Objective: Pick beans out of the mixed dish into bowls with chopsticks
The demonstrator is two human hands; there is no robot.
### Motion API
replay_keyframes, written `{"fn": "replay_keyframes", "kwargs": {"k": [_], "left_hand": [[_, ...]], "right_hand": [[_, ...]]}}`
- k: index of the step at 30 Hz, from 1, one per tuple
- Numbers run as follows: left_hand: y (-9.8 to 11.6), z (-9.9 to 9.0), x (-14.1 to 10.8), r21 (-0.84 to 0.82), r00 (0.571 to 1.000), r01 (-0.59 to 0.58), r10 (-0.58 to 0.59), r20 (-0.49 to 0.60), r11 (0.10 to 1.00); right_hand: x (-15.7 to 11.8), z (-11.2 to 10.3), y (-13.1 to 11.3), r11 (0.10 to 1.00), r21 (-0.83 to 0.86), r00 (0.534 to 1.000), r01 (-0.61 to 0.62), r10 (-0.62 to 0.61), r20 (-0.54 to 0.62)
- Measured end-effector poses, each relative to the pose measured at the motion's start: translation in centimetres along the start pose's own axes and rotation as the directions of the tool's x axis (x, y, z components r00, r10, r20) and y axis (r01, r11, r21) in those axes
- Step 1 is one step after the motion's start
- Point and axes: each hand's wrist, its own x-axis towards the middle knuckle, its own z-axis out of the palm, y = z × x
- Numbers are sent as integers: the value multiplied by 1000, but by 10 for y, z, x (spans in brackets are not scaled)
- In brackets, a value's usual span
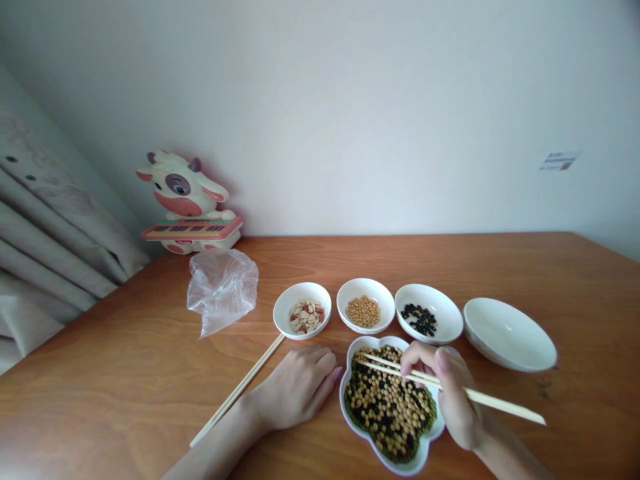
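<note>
R hand (453,393) clamped on pale wooden chopsticks (435,380), tips over the bean mix in white scalloped plastic tray (367,437). L hand (300,383) empty, resting on brown wood table (270,267) just left of tray; hands apart. White round ceramic bowl w/ yellow beans (365,305) sits behind tray.

No legible text. Wall sticker (560,161): print too blurred. Red label (183,242) on cow toy keyboard (193,230): lettering too small.
</note>
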Motion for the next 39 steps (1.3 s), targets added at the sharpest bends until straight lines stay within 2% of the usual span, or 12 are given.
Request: {"fn": "replay_keyframes", "kwargs": {"k": [13, 19, 28, 31, 34, 36, 39], "left_hand": [[0, -1, 0, -18, 1000, 8, -8, 3, 1000], [1, -1, 1, -24, 1000, 6, -6, -13, 1000], [1, -1, 0, -23, 1000, -5, 5, -25, 1000], [0, -1, 0, -27, 1000, 2, -2, -9, 1000], [1, -1, 0, -17, 1000, 4, -4, 6, 1000], [2, -2, 0, -16, 1000, 7, -7, 8, 1000], [3, -3, 0, -19, 1000, 11, -11, 4, 1000]], "right_hand": [[2, 0, -14, 1000, -21, 1000, 8, -8, 16], [2, 2, -16, 995, -89, 999, 44, -44, 2], [-2, 4, 0, 999, 46, 998, 28, -26, -52], [-1, 1, -3, 992, 115, 993, 51, -38, -111], [1, -8, -11, 969, 218, 970, 120, -68, -232], [1, -15, -16, 939, 280, 939, 201, -104, -328], [2, -24, -18, 900, 296, 866, 319, -150, -477]]}}
